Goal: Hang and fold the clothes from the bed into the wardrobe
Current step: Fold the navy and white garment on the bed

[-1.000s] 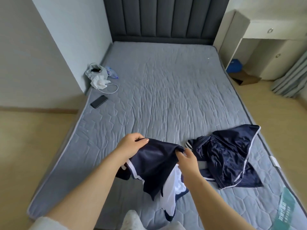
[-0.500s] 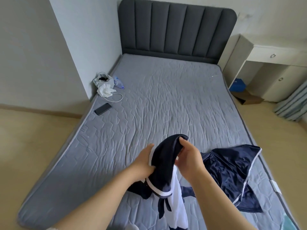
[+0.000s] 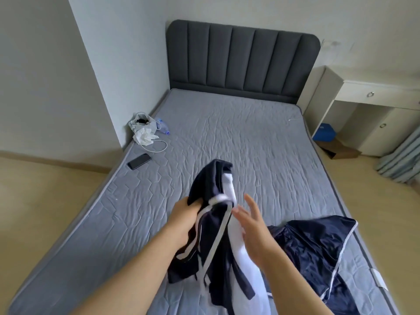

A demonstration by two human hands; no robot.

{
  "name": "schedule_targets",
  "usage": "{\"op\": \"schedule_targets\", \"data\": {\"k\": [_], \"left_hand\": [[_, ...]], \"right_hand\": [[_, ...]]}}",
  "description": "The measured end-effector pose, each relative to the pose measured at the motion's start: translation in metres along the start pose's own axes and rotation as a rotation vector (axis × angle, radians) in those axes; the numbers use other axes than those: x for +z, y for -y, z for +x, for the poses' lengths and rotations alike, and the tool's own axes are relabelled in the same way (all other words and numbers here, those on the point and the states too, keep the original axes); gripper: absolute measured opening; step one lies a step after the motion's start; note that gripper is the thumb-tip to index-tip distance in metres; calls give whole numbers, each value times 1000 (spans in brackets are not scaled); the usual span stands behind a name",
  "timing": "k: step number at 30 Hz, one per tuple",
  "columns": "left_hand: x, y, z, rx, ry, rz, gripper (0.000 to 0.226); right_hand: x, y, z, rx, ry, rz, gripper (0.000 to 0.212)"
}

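My left hand (image 3: 184, 218) grips a navy garment with white panels and trim (image 3: 214, 223), holding it up above the near part of the bed (image 3: 227, 137). The cloth hangs down between my forearms. My right hand (image 3: 252, 226) is off the cloth, fingers spread and straight, just right of its white panel. A second navy garment with white piping (image 3: 316, 251) lies crumpled on the mattress at the near right. No wardrobe is in view.
A black phone (image 3: 139, 161), a white cable and a bag with tissues (image 3: 143, 128) lie at the mattress's left edge by the wall corner. A dark padded headboard (image 3: 243, 60) stands at the far end. A white desk (image 3: 372, 110) and curtain (image 3: 402, 155) are at right.
My right hand let go of the garment and opened. My left hand raised the cloth higher. The camera tilted up, showing more of the headboard.
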State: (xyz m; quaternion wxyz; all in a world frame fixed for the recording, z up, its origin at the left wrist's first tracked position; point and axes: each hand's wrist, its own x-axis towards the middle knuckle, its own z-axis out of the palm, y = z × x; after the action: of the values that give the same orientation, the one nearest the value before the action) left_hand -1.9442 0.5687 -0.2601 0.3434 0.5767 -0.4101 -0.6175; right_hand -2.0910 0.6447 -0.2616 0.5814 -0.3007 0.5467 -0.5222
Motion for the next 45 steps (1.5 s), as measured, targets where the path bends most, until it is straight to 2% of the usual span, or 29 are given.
{"op": "schedule_targets", "data": {"k": [2, 3, 5, 7, 8, 10, 13, 15, 17, 21, 24, 26, 29, 31, 33, 35, 37, 39, 40, 41, 45], "left_hand": [[3, -15, -2, -105, 27, -210, 15], [6, -22, -4, -139, 70, -274, 16], [9, -32, -9, -151, 169, -353, 17], [8, -35, -13, -70, 256, -380, 13], [6, -32, -14, -6, 281, -331, 15], [-2, -22, -14, 119, 319, -116, 29], [-13, -6, -13, 173, 446, 245, 48], [-16, 0, -14, 207, 512, 433, 56], [-20, 8, -10, 223, 446, 524, 60], [-29, 18, -1, 149, 41, 527, 34], [-33, 2, -2, 182, -184, 404, 19], [-34, -11, -3, 211, -207, 300, 19], [-27, -28, -12, 299, -38, 360, 13], [-22, -33, -17, 381, 102, 559, 11], [-16, -37, -23, 449, 241, 765, 17], [-11, -38, -26, 483, 369, 864, 9], [-8, -39, -28, 513, 377, 852, 13], [-8, -40, -26, 482, 310, 708, 19], [-8, -40, -26, 464, 284, 625, 22], [-8, -40, -25, 449, 265, 552, 23], [-10, -39, -21, 440, 291, 376, 31]], "right_hand": [[8, -9, -3, -23, 144, -110, 76], [12, -13, -3, -45, 190, -167, 70], [15, -13, -4, -48, 130, -278, 42], [13, -9, 0, -28, -76, -305, 8], [11, -7, 3, -7, -153, -245, 3], [10, -1, 5, 50, -218, -53, 7], [10, 8, 7, 109, -288, 124, 10], [10, 13, 8, 136, -319, 176, 21], [8, 16, 8, 164, -300, 208, 27], [4, 14, 4, 162, -280, 165, 26], [3, 9, 3, 99, -344, 13, 15], [2, 3, 1, 66, -373, -89, 32], [3, -4, -2, 4, -349, -390, 78], [8, -2, -3, -143, -296, -641, 94], [17, 0, -3, -271, -238, -853, 97], [24, -1, -2, -311, -172, -997, 94], [24, -2, 0, -302, -135, -1046, 73], [25, -1, 3, -252, -115, -991, 31], [26, 1, 2, -223, -115, -885, 16], [26, 2, 1, -199, -123, -754, 11], [28, 6, -2, -169, -208, -334, 23]]}}
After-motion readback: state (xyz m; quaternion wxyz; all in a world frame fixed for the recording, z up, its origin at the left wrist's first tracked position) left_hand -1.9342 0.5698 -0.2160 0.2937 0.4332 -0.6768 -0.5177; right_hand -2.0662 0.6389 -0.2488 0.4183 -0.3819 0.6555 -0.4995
